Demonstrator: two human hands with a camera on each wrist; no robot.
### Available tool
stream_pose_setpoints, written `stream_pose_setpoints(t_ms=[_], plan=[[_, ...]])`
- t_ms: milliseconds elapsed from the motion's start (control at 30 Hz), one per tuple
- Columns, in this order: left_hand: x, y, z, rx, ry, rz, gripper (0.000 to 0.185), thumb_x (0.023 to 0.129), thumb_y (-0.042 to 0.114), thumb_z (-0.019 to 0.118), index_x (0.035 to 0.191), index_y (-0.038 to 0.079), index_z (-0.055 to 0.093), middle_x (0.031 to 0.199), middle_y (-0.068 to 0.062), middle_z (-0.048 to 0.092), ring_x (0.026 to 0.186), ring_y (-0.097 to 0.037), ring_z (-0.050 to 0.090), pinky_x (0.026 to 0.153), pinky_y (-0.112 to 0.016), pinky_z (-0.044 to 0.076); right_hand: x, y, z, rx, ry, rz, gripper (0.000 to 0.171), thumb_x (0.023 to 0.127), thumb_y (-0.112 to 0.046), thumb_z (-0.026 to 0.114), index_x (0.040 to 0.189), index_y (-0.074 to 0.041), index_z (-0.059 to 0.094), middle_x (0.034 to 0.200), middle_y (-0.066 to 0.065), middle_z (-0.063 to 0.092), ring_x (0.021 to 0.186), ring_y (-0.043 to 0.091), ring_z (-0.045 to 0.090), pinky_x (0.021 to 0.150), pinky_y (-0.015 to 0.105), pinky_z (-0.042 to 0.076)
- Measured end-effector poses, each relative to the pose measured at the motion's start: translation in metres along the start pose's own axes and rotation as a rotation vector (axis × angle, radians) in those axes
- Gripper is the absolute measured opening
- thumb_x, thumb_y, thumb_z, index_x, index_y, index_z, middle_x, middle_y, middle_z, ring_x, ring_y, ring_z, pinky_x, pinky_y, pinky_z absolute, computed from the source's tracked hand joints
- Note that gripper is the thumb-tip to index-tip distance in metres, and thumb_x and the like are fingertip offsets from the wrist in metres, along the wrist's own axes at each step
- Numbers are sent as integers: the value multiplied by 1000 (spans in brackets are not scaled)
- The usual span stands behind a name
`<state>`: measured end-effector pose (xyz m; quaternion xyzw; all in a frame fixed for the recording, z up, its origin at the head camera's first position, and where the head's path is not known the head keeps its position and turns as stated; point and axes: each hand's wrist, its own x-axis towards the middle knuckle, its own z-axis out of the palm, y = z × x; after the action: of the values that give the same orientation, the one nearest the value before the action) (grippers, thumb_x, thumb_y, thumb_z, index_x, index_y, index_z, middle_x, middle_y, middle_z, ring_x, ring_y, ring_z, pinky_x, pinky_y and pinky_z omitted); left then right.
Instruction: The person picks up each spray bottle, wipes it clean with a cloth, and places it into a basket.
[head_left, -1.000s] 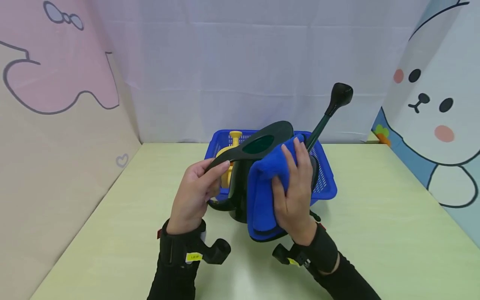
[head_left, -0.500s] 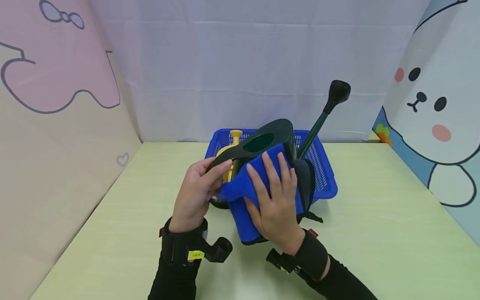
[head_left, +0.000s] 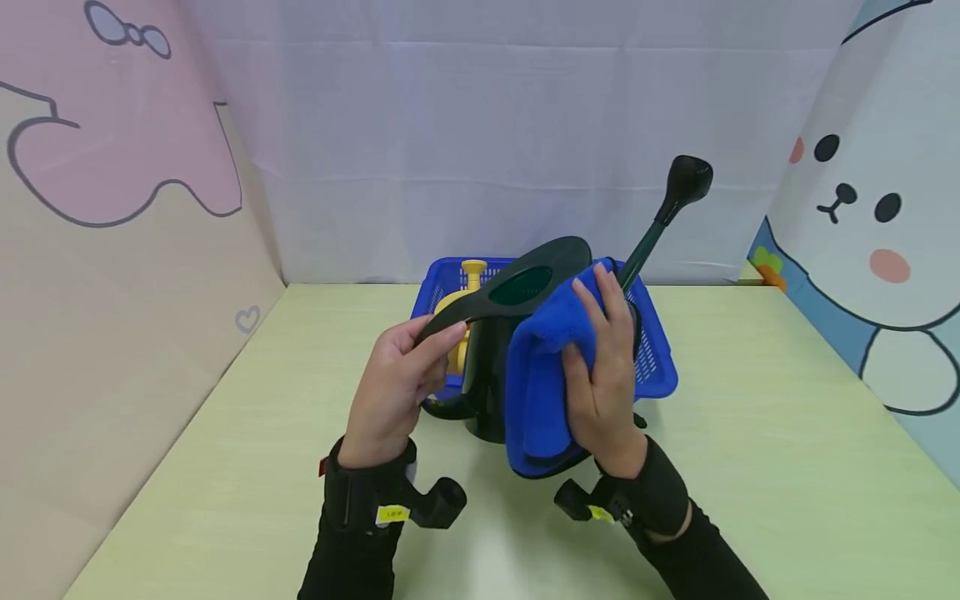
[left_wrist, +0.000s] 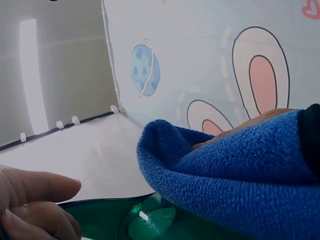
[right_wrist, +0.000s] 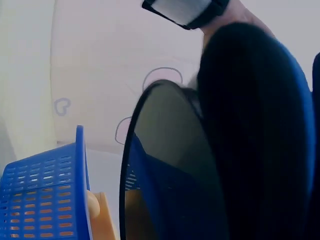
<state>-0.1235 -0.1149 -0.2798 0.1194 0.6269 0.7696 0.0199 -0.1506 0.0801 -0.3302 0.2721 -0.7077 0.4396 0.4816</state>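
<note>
A dark green watering can (head_left: 487, 379) is tilted in front of the basket, its long spout (head_left: 641, 254) and black head rising to the upper right. My left hand (head_left: 390, 387) grips the can's handle at the left, thumb along the top and fingers curled under it. A folded blue cloth (head_left: 543, 392) covers the right side of the can's body. My right hand (head_left: 609, 392) holds this cloth against the can, fingers along its upper edge and thumb bent into a fold. In the left wrist view the cloth (left_wrist: 235, 165) bulges above the green plastic.
A blue perforated basket (head_left: 654, 367) stands on the pale green table (head_left: 247, 467) behind the can. Inside it at the left is a yellow object (head_left: 474, 271), partly hidden. A white cloth wall (head_left: 450, 150) closes off the back, with cartoon-printed walls at both sides.
My right hand slid the cloth left across the can, then back to the right and up toward the spout. My left hand keeps its grip on the handle, nearly still.
</note>
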Motion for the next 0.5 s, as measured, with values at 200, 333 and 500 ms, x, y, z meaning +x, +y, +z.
stream_pose_setpoints(t_ms=[200,333,500], plan=[[0,1,1,17,14,-1,8,91,14,52,87,7,55,53,3,32,45,-9,31,46,-21,24,8,9,-9,128,-14,177,51,97,-32,35,134,3,36,145,19,33,136,30,31,107,56,24],[1,3,1,24,27,-5,9,91,13,51,88,6,55,53,4,32,46,-10,31,46,-20,25,8,11,-8,114,2,209,56,96,-38,35,135,3,35,144,18,34,135,30,31,107,56,24],[2,4,1,25,44,-8,10,91,14,51,88,6,56,54,4,31,46,-9,31,46,-20,25,1,6,2,-23,27,117,61,93,-47,35,135,-2,35,145,20,31,136,33,28,107,57,23]])
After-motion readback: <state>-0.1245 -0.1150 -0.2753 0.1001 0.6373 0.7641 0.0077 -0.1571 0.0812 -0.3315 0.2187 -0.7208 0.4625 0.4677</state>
